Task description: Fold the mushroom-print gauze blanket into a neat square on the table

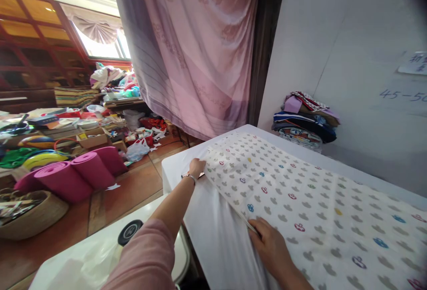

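A white fabric (287, 183) printed with grey mouse-head shapes and small coloured motifs lies spread over a white-covered table (213, 223). At its far left corner, my left hand (197, 167) is closed on the edge; a bracelet circles that wrist. A small dark flat object shows beside the wrist, too little of it to name. Nearer to me, my right hand (271, 241) pinches the same long edge of the fabric. Something dark shows by its fingertips, and I cannot make out what it is.
Folded cloths (305, 121) are stacked against the wall at the table's far side. A pink curtain (207, 50) hangs behind. On the left stand a white surface with a black round lid (130, 232), rolled pink mats (63, 179), a basket (36, 219) and cluttered boxes.
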### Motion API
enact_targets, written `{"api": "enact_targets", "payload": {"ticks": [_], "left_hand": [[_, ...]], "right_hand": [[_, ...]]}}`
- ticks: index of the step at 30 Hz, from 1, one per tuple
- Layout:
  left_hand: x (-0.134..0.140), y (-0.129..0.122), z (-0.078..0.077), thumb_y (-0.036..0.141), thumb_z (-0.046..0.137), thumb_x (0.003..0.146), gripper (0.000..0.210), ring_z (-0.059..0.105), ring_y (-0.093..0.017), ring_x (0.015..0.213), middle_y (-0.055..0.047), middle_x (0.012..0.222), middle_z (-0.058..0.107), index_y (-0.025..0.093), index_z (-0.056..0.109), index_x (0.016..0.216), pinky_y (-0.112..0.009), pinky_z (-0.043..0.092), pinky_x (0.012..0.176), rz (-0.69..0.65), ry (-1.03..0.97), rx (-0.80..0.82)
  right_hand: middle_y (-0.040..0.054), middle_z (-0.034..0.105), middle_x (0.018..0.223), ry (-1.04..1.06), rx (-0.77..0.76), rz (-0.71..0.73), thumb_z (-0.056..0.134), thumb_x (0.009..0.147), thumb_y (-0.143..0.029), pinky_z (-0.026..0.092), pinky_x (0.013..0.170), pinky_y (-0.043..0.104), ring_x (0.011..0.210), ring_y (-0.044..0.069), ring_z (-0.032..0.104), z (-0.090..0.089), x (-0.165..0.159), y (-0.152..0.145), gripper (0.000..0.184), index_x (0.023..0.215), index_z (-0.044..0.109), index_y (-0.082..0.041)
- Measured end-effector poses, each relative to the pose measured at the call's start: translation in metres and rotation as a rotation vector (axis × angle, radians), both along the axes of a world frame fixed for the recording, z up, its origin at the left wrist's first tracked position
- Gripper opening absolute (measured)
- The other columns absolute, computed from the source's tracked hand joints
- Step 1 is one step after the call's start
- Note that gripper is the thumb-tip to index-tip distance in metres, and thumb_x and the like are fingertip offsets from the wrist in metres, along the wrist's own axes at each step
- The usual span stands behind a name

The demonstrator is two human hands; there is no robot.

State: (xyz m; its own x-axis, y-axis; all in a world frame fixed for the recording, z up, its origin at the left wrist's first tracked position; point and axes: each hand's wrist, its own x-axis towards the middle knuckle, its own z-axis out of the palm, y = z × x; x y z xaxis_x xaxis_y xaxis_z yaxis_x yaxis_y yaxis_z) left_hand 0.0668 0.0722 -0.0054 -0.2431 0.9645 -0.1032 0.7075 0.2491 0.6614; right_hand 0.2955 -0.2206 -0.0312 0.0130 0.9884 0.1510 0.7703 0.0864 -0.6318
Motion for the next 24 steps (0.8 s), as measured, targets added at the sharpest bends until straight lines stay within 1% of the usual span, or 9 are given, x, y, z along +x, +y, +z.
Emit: {"api": "enact_targets", "payload": {"ticks": [3, 6, 10, 13, 18, 20, 24], "left_hand": [[-0.001, 0.003, 0.002, 0.033, 0.054, 0.089, 0.031, 0.060, -0.017, 0.089, -0.007, 0.107, 0.059, 0.014, 0.055, 0.112, -0.035, 0.053, 0.075, -0.046, -0.046, -0.073], [-0.005, 0.004, 0.005, 0.034, 0.054, 0.089, 0.029, 0.060, -0.016, 0.087, -0.006, 0.104, 0.060, 0.014, 0.056, 0.110, -0.034, 0.053, 0.074, -0.064, -0.044, -0.100], [-0.010, 0.003, 0.010, 0.036, 0.052, 0.088, 0.027, 0.062, -0.015, 0.079, -0.006, 0.094, 0.063, 0.013, 0.059, 0.103, -0.030, 0.051, 0.069, -0.042, 0.012, -0.060], [-0.013, 0.002, 0.014, 0.034, 0.051, 0.086, 0.025, 0.064, -0.019, 0.080, -0.009, 0.088, 0.067, 0.013, 0.062, 0.094, -0.027, 0.047, 0.066, -0.015, 0.066, -0.009], [-0.015, 0.000, 0.021, 0.036, 0.047, 0.084, 0.029, 0.064, -0.024, 0.087, -0.015, 0.094, 0.067, 0.013, 0.062, 0.091, -0.027, 0.044, 0.067, 0.003, 0.122, 0.024], [-0.016, -0.001, 0.022, 0.035, 0.047, 0.084, 0.028, 0.065, -0.024, 0.086, -0.016, 0.093, 0.068, 0.012, 0.062, 0.089, -0.027, 0.044, 0.066, 0.000, 0.120, 0.021], [-0.018, -0.002, 0.023, 0.032, 0.050, 0.084, 0.024, 0.065, -0.023, 0.079, -0.013, 0.083, 0.068, 0.012, 0.063, 0.086, -0.027, 0.045, 0.062, -0.011, 0.082, 0.011]], "right_hand": [[0.0070, 0.067, 0.107, -0.036, 0.027, -0.006, 0.043, 0.087, -0.031, 0.046, 0.087, 0.033, 0.101, 0.023, 0.061, -0.005, 0.000, -0.001, 0.031, 0.105, 0.066, -0.023], [0.0087, 0.065, 0.111, -0.087, 0.047, -0.016, 0.043, 0.088, -0.031, 0.046, 0.090, 0.033, 0.104, 0.023, 0.060, -0.009, -0.002, -0.002, 0.033, 0.109, 0.065, -0.021], [0.0087, 0.066, 0.107, -0.146, 0.082, 0.009, 0.042, 0.088, -0.028, 0.048, 0.083, 0.030, 0.098, 0.022, 0.062, -0.009, -0.003, -0.003, 0.031, 0.107, 0.066, -0.022], [0.0069, 0.066, 0.101, -0.149, 0.104, 0.025, 0.041, 0.089, -0.026, 0.049, 0.076, 0.027, 0.090, 0.019, 0.063, -0.003, -0.002, -0.003, 0.029, 0.105, 0.066, -0.023], [0.0043, 0.064, 0.092, -0.143, 0.106, 0.038, 0.038, 0.091, -0.026, 0.047, 0.072, 0.026, 0.084, 0.017, 0.062, 0.007, -0.003, 0.000, 0.028, 0.101, 0.064, -0.022], [0.0045, 0.063, 0.089, -0.187, 0.109, 0.047, 0.038, 0.091, -0.023, 0.046, 0.071, 0.027, 0.081, 0.017, 0.061, 0.006, -0.005, 0.001, 0.028, 0.098, 0.064, -0.022], [0.0059, 0.062, 0.088, -0.256, 0.141, 0.058, 0.037, 0.089, -0.019, 0.045, 0.068, 0.028, 0.077, 0.018, 0.060, -0.001, -0.009, 0.002, 0.027, 0.094, 0.064, -0.021]]}}
